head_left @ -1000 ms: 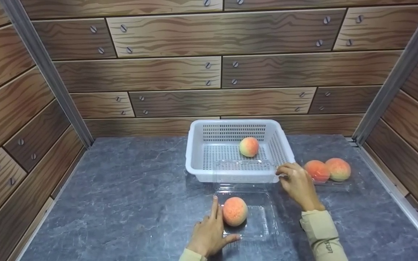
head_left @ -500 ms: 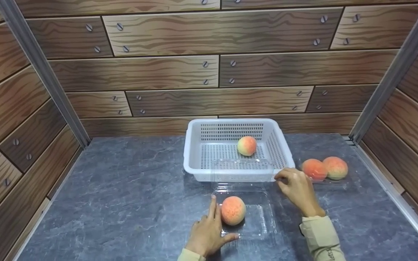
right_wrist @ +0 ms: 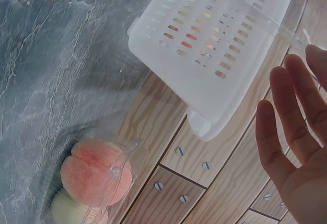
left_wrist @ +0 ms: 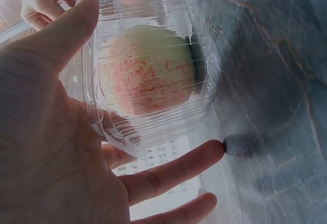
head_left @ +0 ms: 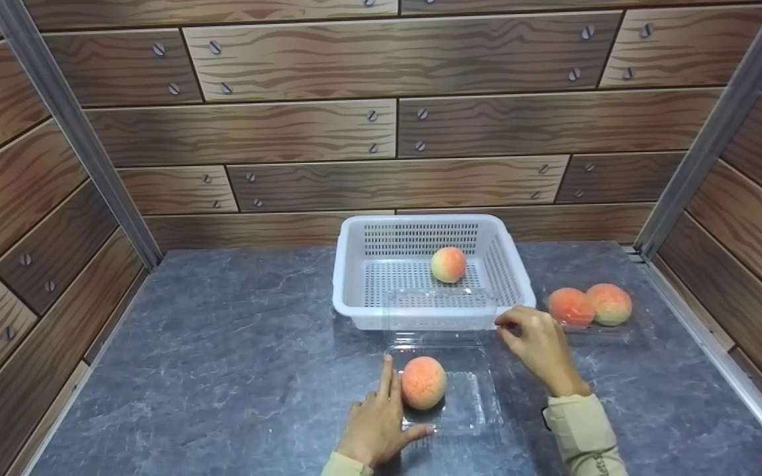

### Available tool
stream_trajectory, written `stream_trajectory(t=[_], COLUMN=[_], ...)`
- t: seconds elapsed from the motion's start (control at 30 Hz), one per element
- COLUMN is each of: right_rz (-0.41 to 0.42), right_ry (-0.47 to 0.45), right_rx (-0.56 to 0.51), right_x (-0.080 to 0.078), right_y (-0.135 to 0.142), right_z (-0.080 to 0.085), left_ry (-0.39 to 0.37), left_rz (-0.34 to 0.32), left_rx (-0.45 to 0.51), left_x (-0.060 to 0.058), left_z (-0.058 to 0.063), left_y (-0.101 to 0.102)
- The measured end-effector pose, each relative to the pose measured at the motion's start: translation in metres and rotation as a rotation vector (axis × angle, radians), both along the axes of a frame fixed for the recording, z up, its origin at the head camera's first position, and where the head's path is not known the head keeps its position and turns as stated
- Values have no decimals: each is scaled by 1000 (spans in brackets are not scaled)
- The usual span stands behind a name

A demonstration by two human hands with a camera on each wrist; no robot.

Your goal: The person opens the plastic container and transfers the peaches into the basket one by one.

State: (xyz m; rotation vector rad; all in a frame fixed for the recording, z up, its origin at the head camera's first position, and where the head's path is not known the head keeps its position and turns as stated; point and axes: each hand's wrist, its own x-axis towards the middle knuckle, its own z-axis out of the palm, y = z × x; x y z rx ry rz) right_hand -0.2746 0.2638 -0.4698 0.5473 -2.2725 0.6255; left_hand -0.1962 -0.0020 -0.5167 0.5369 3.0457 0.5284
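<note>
A clear plastic clamshell container (head_left: 467,423) lies on the table with its lid (head_left: 440,311) raised, leaning toward the basket's front wall. One peach (head_left: 424,383) sits in the left part of its base. My left hand (head_left: 374,426) rests along the container's left side with fingers straight, the thumb at its front edge. In the left wrist view, the thumb (left_wrist: 76,27) touches the rim and the other fingers spread past the wall. My right hand (head_left: 540,347) pinches the lid's right edge between thumb and fingertips; in the right wrist view the remaining fingers (right_wrist: 286,104) extend loosely.
A white perforated basket (head_left: 348,284) stands behind the container, with one peach (head_left: 448,264) inside. To its right, two more peaches, one redder (head_left: 569,307) and one paler (head_left: 610,304), sit in another clear container. Wood-patterned panels (head_left: 288,129) enclose the back and sides.
My right hand has come slightly down along the lid's edge, its fingers drawn closer together. The left hand and the peaches keep their places; the head view has shifted a little.
</note>
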Motion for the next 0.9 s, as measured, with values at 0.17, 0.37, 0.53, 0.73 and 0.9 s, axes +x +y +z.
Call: stream_trajectory(t=[0.17, 0.37, 0.53, 0.73, 0.9], right_rz=[15, 25, 29, 39, 54], right_ry=[-17, -22, -14, 6, 4], right_rx=[-33, -43, -55, -75, -80], right_x=[-1, -1, -1, 1, 3], right_y=[-2, -4, -7, -12, -16], right_z=[-2, -6, -6, -6, -8], left_ry=[-11, 3, -7, -19, -18], left_rz=[0, 1, 2, -1, -1], left_rx=[-10, 0, 17, 21, 14], left_x=[-1, -1, -2, -1, -1], left_z=[-1, -2, -1, 0, -1], left_y=[0, 0, 0, 0, 0])
